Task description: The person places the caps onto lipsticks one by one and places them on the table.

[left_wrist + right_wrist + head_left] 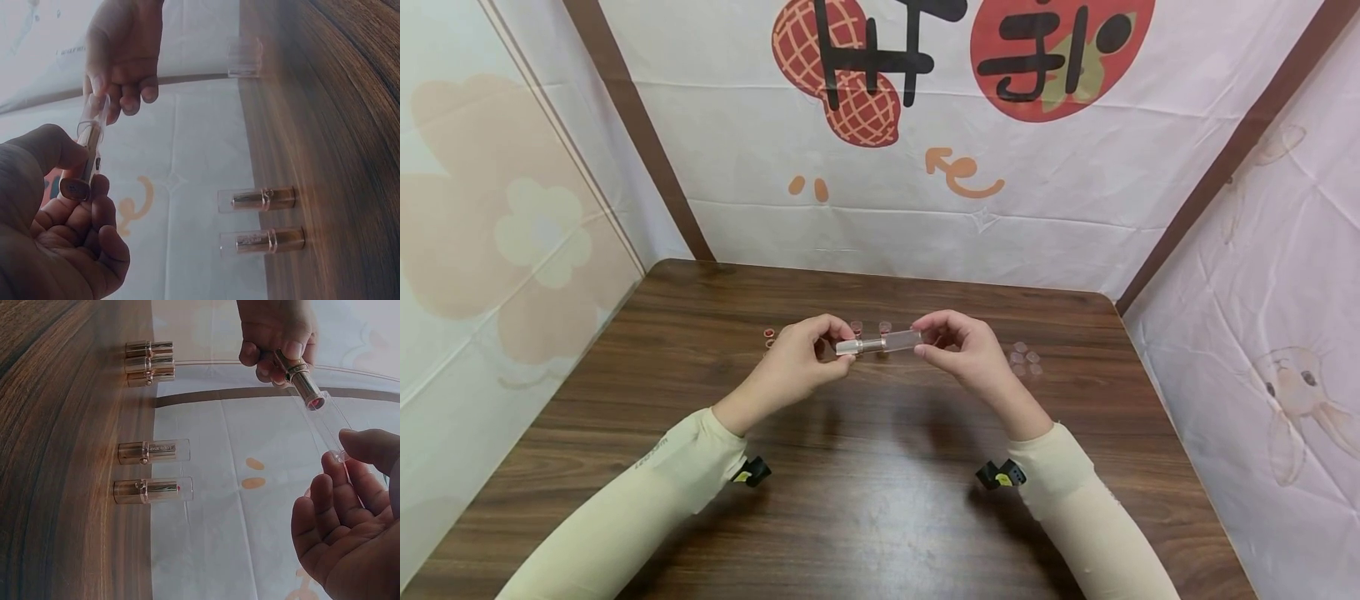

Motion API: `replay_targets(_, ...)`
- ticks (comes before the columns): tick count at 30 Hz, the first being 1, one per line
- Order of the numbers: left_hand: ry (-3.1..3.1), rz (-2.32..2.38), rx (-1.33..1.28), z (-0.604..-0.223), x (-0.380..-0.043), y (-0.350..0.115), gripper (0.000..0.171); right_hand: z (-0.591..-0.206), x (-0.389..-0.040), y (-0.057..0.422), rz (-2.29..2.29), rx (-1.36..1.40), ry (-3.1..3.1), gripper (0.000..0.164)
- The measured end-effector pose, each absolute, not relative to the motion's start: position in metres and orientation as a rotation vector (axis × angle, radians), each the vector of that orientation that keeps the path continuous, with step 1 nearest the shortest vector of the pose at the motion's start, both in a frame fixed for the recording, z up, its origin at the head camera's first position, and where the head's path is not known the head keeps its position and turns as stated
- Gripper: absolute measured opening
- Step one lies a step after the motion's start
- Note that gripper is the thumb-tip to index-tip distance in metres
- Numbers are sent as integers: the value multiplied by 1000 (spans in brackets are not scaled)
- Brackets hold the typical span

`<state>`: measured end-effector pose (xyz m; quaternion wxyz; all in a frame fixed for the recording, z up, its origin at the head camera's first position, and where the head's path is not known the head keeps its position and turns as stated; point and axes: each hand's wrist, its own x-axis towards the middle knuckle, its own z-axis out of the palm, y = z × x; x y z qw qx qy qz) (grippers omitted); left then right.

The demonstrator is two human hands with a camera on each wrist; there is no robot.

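Over the table, my left hand (797, 354) pinches the base of a gold lipstick (301, 380) between thumb and fingers. My right hand (966, 346) holds a clear cap (334, 428) by its closed end, thumb against fingers. The cap lines up with the lipstick, its mouth at the tube's red-tipped end; how far it covers the tube I cannot tell. Behind the hands, two lipsticks with clear caps, one (153, 451) beside the other (153, 490), stand upright on the table.
Several uncapped lipsticks (150, 364) stand at the left on the brown wooden table (880, 517), partly hidden by my left hand in the head view. A group of loose clear caps (1019, 358) sits to the right of my right hand. Printed cloth (925, 217) hangs behind the table.
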<state>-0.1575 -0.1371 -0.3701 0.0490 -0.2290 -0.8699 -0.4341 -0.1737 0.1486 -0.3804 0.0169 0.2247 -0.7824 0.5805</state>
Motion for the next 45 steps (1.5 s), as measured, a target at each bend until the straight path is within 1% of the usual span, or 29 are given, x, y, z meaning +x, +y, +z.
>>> replay_targets(9, -2658, -1337, -730, -369, -155, -135, 20, -383, -171, 146, 1831, 685, -2453, 24)
replay_targets(31, -2644, -1321, -791, -368, -151, -135, 17, -380, -164, 135, 1842, 782, -2424, 24)
replay_targets(45, -2623, -1356, -810, -367, -150, -132, 17, -380, -160, 135, 1828, 765, -2435, 24)
